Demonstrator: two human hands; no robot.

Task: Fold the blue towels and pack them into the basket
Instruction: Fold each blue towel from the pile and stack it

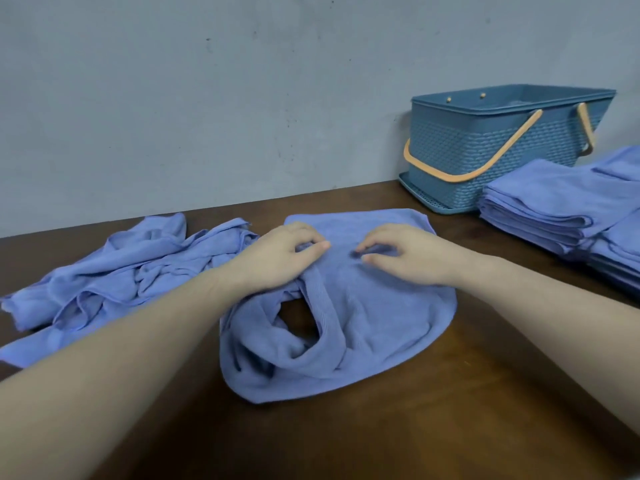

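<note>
On the brown table (381, 427), mid-view from the head camera: rumpled blue towel (363, 306), partly spread, bunched at its near left. Left hand (277, 258) and right hand (408, 258) both on its far half, fingers curled, each pinching cloth. Left: heap of unfolded towels (114, 275). Far right: blue basket (491, 157) with orange handles, against the wall; just beside it, stack of folded towels (568, 206).
</note>
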